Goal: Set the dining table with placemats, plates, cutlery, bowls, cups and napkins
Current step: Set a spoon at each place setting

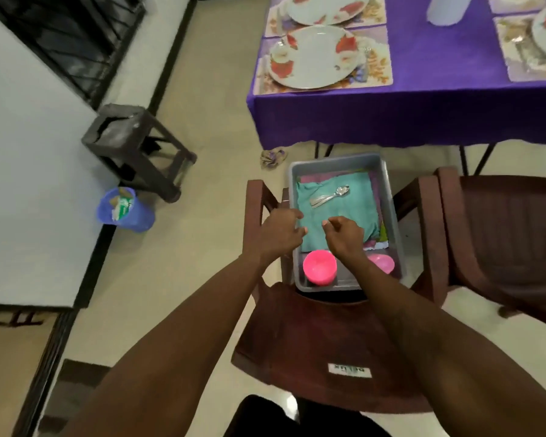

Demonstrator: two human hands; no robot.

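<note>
Under my fingertips sits a grey tub [392, 203] on the seat of a brown chair [322, 342], and both my hands hover over its near half. My left hand [279, 231] hangs above the tub's left rim, fingers loosely bent and gripping nothing, their tips at the edge of a folded teal napkin [338, 212]. My right hand [344, 236] is just beside it over the same napkin, fingers curled in tight; I cannot tell whether they pinch the cloth. Just beyond my fingers, spoons [330, 195] lie on the napkin. Nearer than my fingers, below my right wrist, stands a pink cup [319, 271], with a second pink piece [382, 263] on that wrist's other side. Well beyond my fingers, the purple-covered table [423, 115] carries a placemat [379, 69] with a plate [312, 58] on it.
</note>
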